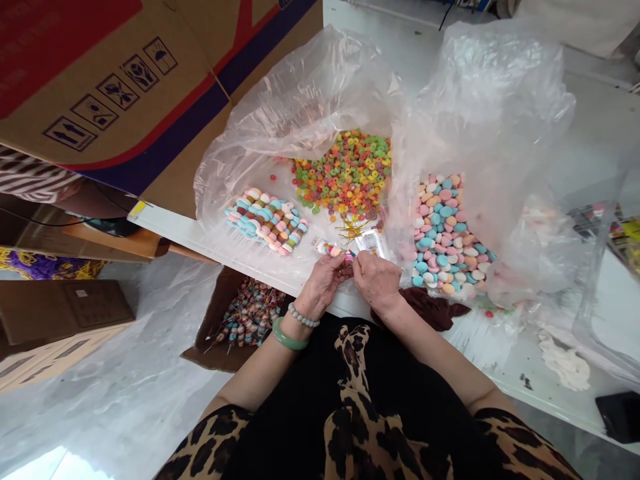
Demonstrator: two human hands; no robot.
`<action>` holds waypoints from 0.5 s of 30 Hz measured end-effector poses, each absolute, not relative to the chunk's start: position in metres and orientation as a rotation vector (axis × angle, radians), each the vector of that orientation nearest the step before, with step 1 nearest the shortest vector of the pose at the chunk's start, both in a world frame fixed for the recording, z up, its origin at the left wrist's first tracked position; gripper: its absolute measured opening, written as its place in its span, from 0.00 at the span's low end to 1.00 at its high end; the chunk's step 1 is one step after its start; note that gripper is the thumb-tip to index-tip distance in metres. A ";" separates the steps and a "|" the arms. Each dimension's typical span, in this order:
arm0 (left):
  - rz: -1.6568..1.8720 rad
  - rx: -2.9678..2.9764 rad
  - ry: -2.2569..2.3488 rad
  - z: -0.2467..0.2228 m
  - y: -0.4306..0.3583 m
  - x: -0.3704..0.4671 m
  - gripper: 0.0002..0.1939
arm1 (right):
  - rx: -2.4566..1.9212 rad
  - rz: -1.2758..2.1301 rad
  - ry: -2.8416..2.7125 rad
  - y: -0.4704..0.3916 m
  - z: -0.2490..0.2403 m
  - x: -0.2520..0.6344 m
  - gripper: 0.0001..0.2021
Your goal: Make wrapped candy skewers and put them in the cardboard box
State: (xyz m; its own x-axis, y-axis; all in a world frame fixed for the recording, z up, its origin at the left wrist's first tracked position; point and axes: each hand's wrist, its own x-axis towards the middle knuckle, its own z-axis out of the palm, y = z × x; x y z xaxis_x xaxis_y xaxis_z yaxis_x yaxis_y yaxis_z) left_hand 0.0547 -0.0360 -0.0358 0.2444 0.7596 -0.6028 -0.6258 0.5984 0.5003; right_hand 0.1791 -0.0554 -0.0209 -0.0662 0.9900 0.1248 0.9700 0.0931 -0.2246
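Observation:
My left hand [325, 277] is closed on a small candy stick in a clear printed wrapper [327, 248], over the table's near edge. Touching its near end, my right hand [376, 280] is in a pinch; what its fingers grip is too small to name. Just beyond lie gold twist ties [351, 227] and a small printed white packet [371, 241]. On the left, candy sticks [267, 220] in pink, blue, white and brown lie in rows. Past the ties is a heap of ring-shaped gummies [345, 177], and to the right a pile of pastel oval candies [440, 233].
A large cardboard carton [125, 87] stands at the far left. Clear plastic sheeting [320, 87] lies around the candies. Below the table edge, an open box [220, 340] holds several wrapped candy sticks. A dark brown cloth [435, 307] lies by my right forearm.

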 end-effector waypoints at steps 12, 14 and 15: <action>0.943 0.174 0.970 -0.039 -0.037 0.051 0.16 | -1.950 0.158 -2.304 -0.056 -0.022 0.183 0.17; 0.942 0.204 0.971 -0.040 -0.038 0.053 0.17 | -2.006 0.165 -2.308 -0.053 -0.019 0.181 0.16; 0.943 0.213 0.975 -0.039 -0.039 0.055 0.18 | -2.030 0.169 -2.302 -0.051 -0.018 0.179 0.16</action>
State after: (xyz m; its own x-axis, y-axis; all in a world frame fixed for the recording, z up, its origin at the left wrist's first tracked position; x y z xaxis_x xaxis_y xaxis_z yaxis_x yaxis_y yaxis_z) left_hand 0.0547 -0.0387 -0.0395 0.2156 0.7620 -0.6106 -0.5849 0.6015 0.5441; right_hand 0.1794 -0.0513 -0.0185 -0.1267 0.9917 -0.0218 0.9842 0.1229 -0.1272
